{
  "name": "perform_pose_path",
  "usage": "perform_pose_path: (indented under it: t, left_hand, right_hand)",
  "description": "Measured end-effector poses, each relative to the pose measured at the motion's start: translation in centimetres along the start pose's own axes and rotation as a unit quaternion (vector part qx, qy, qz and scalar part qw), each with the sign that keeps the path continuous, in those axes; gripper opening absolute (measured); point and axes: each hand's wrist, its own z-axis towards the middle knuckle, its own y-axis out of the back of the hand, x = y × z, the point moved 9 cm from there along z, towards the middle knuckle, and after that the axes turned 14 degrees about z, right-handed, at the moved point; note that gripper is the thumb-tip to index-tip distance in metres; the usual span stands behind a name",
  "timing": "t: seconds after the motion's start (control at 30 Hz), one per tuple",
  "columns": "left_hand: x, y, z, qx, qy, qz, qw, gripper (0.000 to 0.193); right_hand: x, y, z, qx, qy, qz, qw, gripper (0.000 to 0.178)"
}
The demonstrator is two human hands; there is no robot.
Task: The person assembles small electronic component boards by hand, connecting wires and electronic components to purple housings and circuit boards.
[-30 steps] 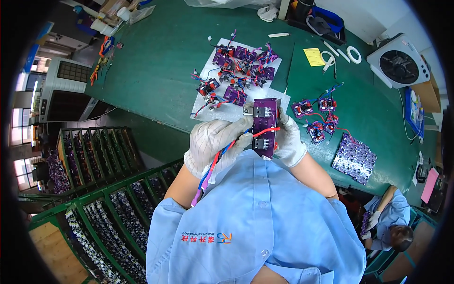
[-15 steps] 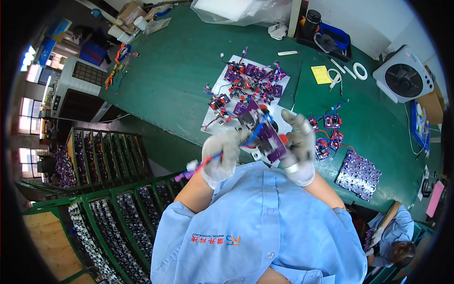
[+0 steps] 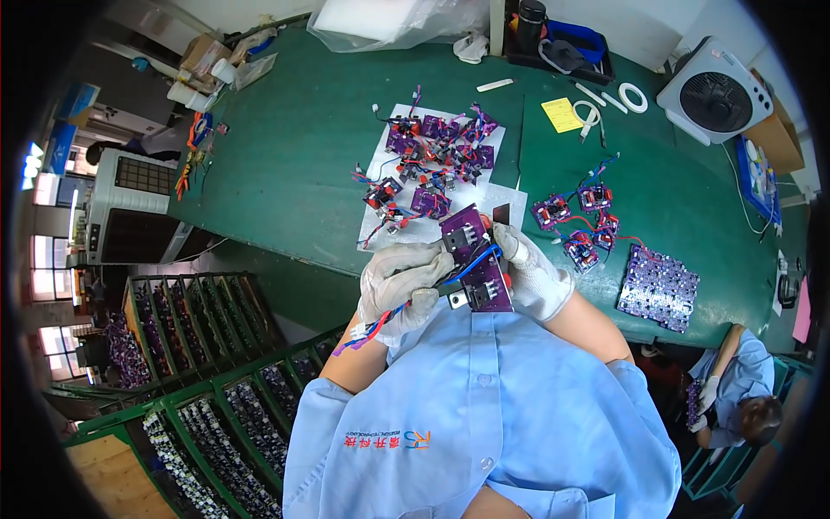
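In front of my chest, a purple circuit board [image 3: 474, 270] is tilted up between both gloved hands. Black components, a blue wire and a red part show on it. My left hand [image 3: 401, 285] is closed on the board's left side and on its red and blue wires [image 3: 372, 333], whose plug ends hang below the fist. With fingers curled behind the board, my right hand [image 3: 534, 275] grips its right edge; some fingertips are hidden. Beyond the hands, a pile of similar wired boards [image 3: 441, 151] lies on a white sheet [image 3: 380, 164].
Several wired boards [image 3: 581, 216] and a panel of small boards [image 3: 659, 290] lie on the green table [image 3: 294, 147] to the right. Farther back are a yellow paper [image 3: 562, 115], tape roll [image 3: 633, 98] and fan [image 3: 716, 97]. Green racks of boards [image 3: 216, 415] stand lower left; another person [image 3: 735, 381] sits lower right.
The board has turned more upright and moved slightly left and down. My right hand has gone from raised, spread fingers to closing along its right edge. The whole view has shifted slightly.
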Motion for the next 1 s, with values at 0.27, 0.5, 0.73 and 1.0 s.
perform_pose_path:
  t: [0.27, 0.5, 0.73, 1.0]
  left_hand:
    - [0.6, 0.7, -0.9, -0.012, 0.057, 0.058, 0.997, 0.025]
    - [0.7, 1.0, -0.8, 0.043, 0.090, 0.090, 0.991, 0.023]
    - [1.0, 0.8, -0.5, 0.027, 0.117, 0.100, 0.988, 0.019]
    - [4.5, 1.0, -0.4, 0.022, 0.199, 0.075, 0.977, 0.019]
  right_hand:
    - [0.2, -0.6, 0.0, 0.016, 0.055, -0.049, 0.997, 0.058]
    - [-0.2, -0.9, 0.2, 0.059, 0.049, -0.019, 0.997, 0.063]
    - [-0.5, 0.3, 0.6, 0.050, 0.058, -0.004, 0.997, 0.073]
    - [3.5, -5.4, -0.5, 0.048, 0.343, -0.387, 0.855, 0.076]
